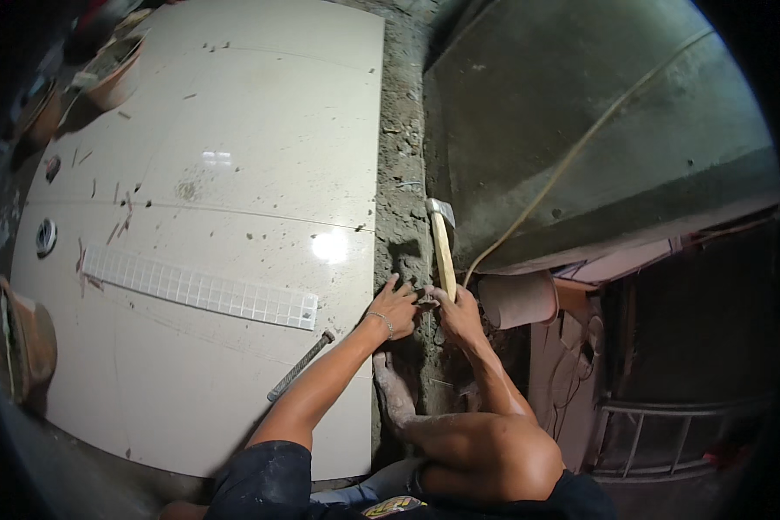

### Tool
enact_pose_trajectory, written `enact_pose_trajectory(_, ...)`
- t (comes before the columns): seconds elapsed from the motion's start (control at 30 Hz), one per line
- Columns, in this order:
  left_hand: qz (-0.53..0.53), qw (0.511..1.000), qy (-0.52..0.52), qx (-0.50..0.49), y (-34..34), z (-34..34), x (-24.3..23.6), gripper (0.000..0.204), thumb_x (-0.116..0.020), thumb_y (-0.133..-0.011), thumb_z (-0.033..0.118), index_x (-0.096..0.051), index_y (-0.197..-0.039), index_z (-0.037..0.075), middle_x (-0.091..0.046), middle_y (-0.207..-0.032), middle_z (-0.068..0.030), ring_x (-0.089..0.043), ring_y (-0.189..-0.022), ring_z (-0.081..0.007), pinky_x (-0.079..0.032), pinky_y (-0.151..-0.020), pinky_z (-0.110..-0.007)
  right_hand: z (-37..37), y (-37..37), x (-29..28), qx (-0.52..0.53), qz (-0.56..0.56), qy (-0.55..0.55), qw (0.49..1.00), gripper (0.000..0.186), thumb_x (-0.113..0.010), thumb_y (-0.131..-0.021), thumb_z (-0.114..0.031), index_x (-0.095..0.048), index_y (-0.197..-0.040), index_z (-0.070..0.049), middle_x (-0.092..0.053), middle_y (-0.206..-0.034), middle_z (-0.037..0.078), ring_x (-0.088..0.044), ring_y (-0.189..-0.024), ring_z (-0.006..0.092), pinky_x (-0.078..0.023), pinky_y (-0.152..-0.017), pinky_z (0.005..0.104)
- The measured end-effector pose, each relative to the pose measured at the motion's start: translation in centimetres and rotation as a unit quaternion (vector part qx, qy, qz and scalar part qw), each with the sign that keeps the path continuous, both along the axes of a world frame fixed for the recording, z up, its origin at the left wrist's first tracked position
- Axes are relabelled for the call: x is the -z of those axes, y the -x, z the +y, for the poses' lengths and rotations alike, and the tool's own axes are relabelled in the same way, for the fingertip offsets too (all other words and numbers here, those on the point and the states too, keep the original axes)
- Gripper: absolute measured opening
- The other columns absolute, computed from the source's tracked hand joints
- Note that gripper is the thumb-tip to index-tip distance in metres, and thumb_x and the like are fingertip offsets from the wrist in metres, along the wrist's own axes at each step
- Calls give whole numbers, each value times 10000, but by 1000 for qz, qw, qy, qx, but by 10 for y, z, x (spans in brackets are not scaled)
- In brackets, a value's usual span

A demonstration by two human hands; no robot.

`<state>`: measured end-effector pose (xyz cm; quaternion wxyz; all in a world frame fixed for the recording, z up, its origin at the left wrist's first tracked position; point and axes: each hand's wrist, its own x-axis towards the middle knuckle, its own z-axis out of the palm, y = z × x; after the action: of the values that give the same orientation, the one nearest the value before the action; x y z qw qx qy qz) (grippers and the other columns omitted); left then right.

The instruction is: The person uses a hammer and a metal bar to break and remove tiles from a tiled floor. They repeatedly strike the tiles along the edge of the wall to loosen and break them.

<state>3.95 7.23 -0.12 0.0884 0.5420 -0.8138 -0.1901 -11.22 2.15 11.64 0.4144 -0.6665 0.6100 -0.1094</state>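
Note:
My right hand is closed round the lower end of the pale wooden handle of a hatchet. Its metal head points away from me, over the edge of the rough mortar strip. To the left, my left hand, with a bracelet at the wrist, reaches over the strip beside the tile edge. Its fingers are spread and nothing shows in them. Between both hands lies a small dark lump, too unclear to name. A ribbed dark rod with a thicker end rests on the tiles by my left forearm.
Large cream tiles cover the left side, scattered with crumbs. On them lie a white gridded strip and a metal ring. Buckets stand at the far left. A grey wall with a yellowish cable and a pale bucket are right.

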Motion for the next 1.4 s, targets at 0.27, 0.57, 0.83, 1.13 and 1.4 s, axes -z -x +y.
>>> enact_pose_trajectory(0.27, -125, 989, -73, 16, -20, -13, 15, 357, -766, -793, 411, -872, -1020, 156, -787, -1196, -88, -406, -1531, -328, -104, -1304, -648, -24, -40, 32, -52, 20, 64, 996, 498, -646, -1078, -451, -698, -1038, 42, -610, -657, 95, -555, -583, 177, -450, -557, 414)
enact_pose_trajectory(0.57, -64, 997, 18, 48, 7, -26, 32, 596, -684, -873, 510, -734, -1370, 184, -643, -1502, -97, -390, -1554, -318, -115, -1310, -648, -71, -41, 78, 55, 7, 60, 997, 531, -634, -1078, -467, -681, -984, 53, -619, -643, 126, -632, -556, 218, -488, -534, 425)
enact_pose_trajectory(0.83, -81, 993, -36, 74, -31, -16, -3, 441, -694, -895, 467, -797, -1218, 184, -688, -1362, -115, -468, -1479, -328, -178, -1285, -657, -66, -48, 71, 44, 29, 87, 995, 550, -607, -1087, -473, -692, -1009, 65, -658, -675, 194, -664, -604, 320, -506, -599, 471)
enact_pose_trajectory(1.13, -35, 995, -97, -5, -37, -6, 28, 624, -612, -913, 481, -608, -1458, 177, -565, -1575, -119, -509, -1466, -327, -200, -1301, -576, -18, -64, 62, -251, 12, 99, 963, 645, -636, -1037, -585, -643, -1203, 38, -688, -731, 300, -691, -680, 517, -549, -627, 545)
enact_pose_trajectory(1.4, -41, 998, -35, 28, -39, -7, 8, 568, -701, -871, 356, -677, -1413, 189, -584, -1552, -37, -378, -1561, -273, -200, -1298, -625, -65, -44, 63, 55, 45, 53, 996, 584, -600, -1065, -520, -731, -1059, 49, -729, -881, 331, -729, -879, 525, -566, -739, 545)
